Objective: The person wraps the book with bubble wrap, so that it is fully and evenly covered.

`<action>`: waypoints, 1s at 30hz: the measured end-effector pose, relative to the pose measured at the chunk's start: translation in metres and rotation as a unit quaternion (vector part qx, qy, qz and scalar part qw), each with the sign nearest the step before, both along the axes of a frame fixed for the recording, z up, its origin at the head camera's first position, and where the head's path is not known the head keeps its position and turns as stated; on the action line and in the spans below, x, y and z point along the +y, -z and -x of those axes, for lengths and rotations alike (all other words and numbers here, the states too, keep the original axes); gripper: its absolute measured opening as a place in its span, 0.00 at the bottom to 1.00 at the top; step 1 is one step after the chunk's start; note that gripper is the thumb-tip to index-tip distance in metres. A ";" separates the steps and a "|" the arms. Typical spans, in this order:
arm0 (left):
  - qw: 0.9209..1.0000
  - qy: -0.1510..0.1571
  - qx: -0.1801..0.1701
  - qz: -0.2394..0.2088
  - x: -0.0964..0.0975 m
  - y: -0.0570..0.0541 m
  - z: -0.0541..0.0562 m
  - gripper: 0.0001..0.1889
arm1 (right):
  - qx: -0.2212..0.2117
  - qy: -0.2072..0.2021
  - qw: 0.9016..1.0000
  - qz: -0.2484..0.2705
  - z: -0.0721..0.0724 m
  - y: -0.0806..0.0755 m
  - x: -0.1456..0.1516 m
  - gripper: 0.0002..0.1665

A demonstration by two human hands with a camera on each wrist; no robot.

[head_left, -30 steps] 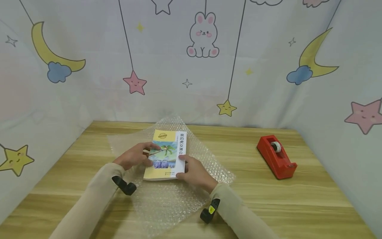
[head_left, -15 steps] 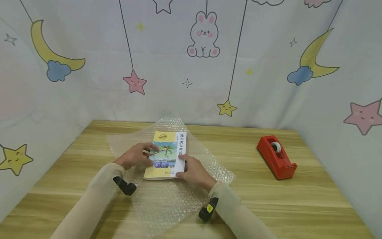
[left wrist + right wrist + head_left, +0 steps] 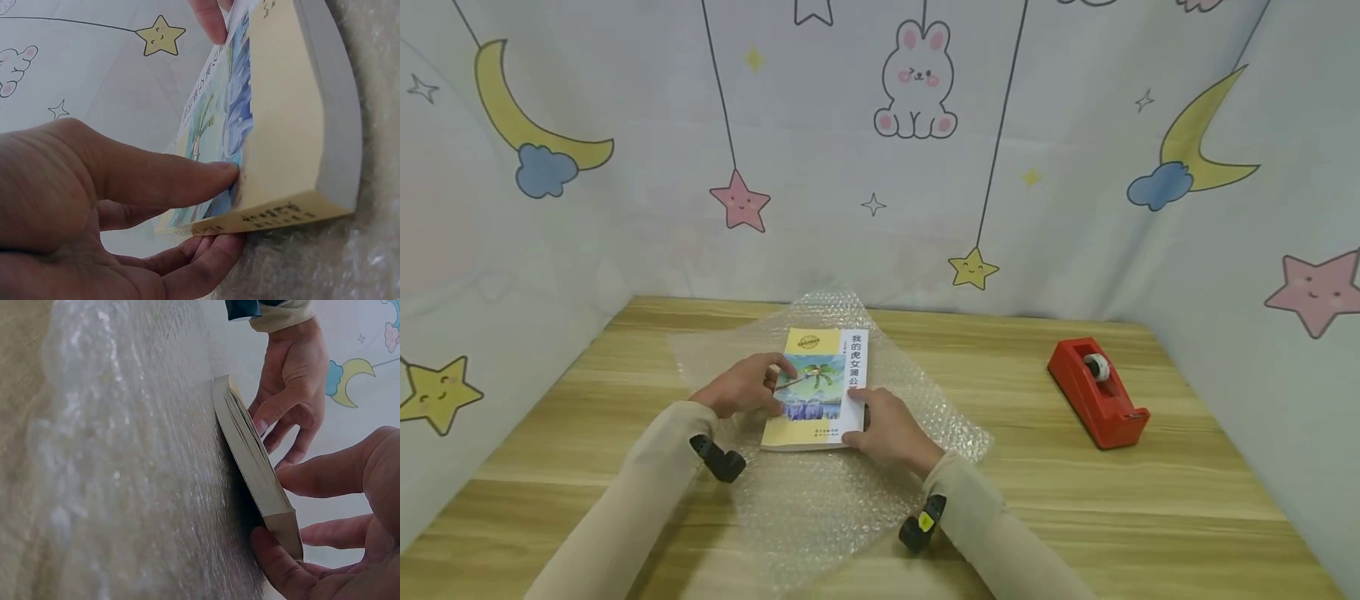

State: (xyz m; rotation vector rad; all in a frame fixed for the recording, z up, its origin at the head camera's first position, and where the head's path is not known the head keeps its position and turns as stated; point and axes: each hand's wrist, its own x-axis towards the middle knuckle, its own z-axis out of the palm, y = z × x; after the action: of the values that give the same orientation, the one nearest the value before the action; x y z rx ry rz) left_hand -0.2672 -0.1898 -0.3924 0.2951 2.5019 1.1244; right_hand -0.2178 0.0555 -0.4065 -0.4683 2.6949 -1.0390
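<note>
A yellow and white paperback book with a palm tree picture lies over a sheet of clear bubble wrap. On its spine side, my left hand grips the edge, thumb on the cover in the left wrist view and other fingers along the spine. My right hand holds the opposite edge near the lower corner. In the right wrist view, a finger of that hand reaches under the book while the thumb lies on top. A dark gap shows between the book's underside and the wrap there.
A red tape dispenser with a roll of tape stands at the right of the wooden table. White curtains printed with moons, stars and a rabbit enclose the back and sides.
The head view has shifted slightly. Both hands keep their hold on the book, which stays in nearly the same spot on the wrap.
</note>
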 end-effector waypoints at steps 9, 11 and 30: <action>0.998 0.025 0.038 0.052 0.002 -0.003 -0.001 0.24 | -0.007 0.014 1.000 -0.010 -0.001 0.001 -0.002 0.41; 0.995 0.031 0.057 0.081 0.004 -0.005 -0.003 0.23 | -0.009 0.020 1.000 -0.012 -0.001 0.001 -0.003 0.41; 0.974 0.013 0.148 0.171 0.007 -0.006 -0.015 0.19 | -0.013 0.014 1.000 -0.014 0.000 -0.002 -0.003 0.40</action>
State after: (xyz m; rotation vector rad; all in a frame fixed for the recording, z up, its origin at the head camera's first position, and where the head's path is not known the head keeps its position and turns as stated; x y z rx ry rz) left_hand -0.2527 -0.1826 -0.3862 0.4223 2.8843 0.6573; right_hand -0.2181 0.0526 -0.4049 -0.4104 2.6967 -1.0059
